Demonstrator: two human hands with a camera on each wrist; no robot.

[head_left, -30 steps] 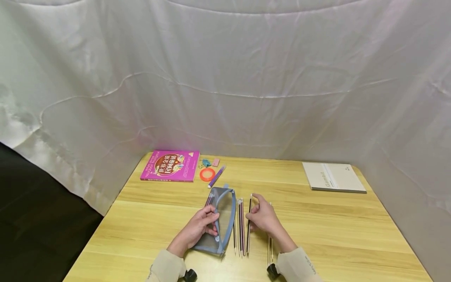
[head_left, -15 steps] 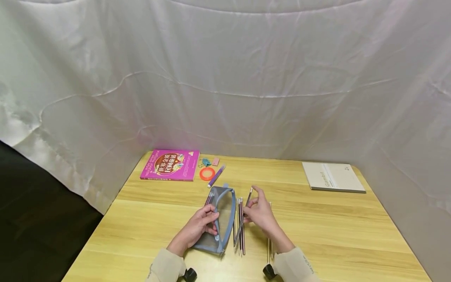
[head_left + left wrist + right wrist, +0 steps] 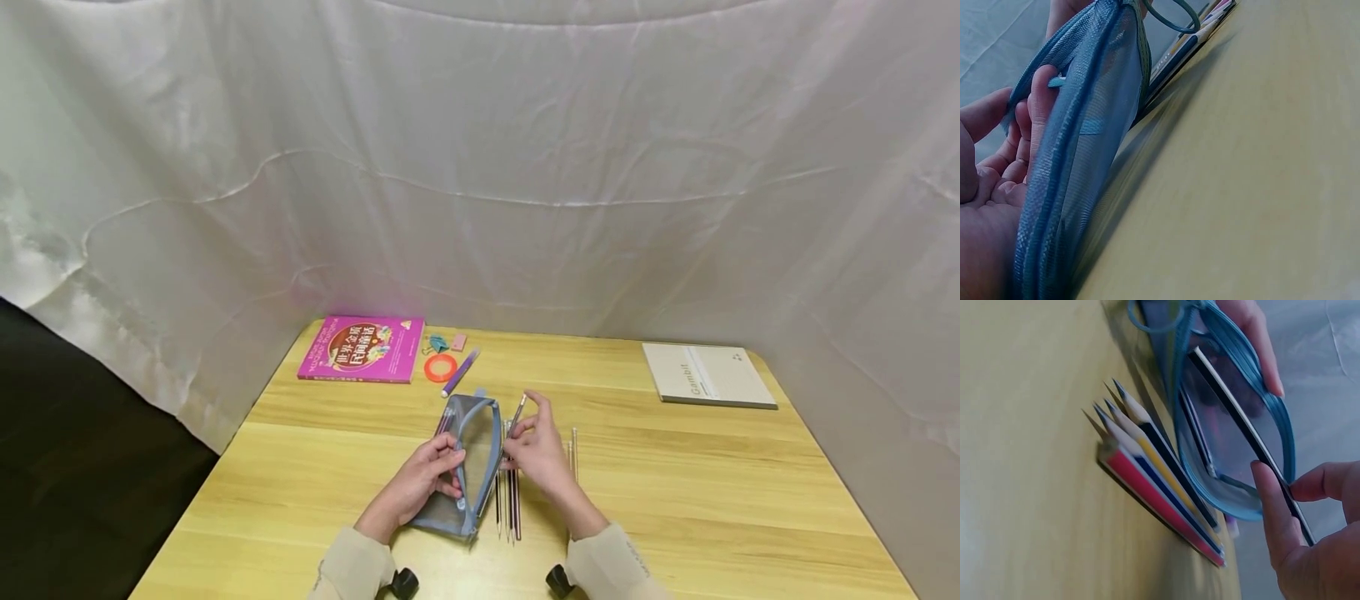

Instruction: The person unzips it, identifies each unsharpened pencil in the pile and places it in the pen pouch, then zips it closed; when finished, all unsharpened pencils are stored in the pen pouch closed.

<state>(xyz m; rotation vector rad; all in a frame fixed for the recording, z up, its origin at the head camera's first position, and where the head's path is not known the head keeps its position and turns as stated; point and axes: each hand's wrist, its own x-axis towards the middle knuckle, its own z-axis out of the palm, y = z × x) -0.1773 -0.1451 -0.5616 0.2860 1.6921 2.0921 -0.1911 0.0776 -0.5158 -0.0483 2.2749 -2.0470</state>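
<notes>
In the head view my left hand (image 3: 420,483) grips one edge of a blue-trimmed mesh pencil case (image 3: 438,515), whose zipper mouth gapes. My right hand (image 3: 542,454) pinches a black pencil with a pale stripe (image 3: 1235,403) between thumb and finger. The right wrist view shows that pencil slanting across the case's mouth, its far end within the rim. Other pencils (image 3: 1196,434) show inside the mesh. Beside the case, several sharpened pencils (image 3: 1160,462) lie together on the table, red, blue, yellow and black. The left wrist view shows my fingers curled over the zipper edge.
A pink book (image 3: 363,350) lies at the back left. Near it are an orange tape ring (image 3: 440,367), a purple pen (image 3: 460,372), a teal clip (image 3: 438,342) and a pink eraser (image 3: 458,342). Right of my right hand lie more pencils (image 3: 574,454). A white notebook (image 3: 708,374) occupies the back right.
My right hand has lifted the black pencil off the table, tilted it, and carried it left to the pencil case. My left hand keeps its hold on the case.
</notes>
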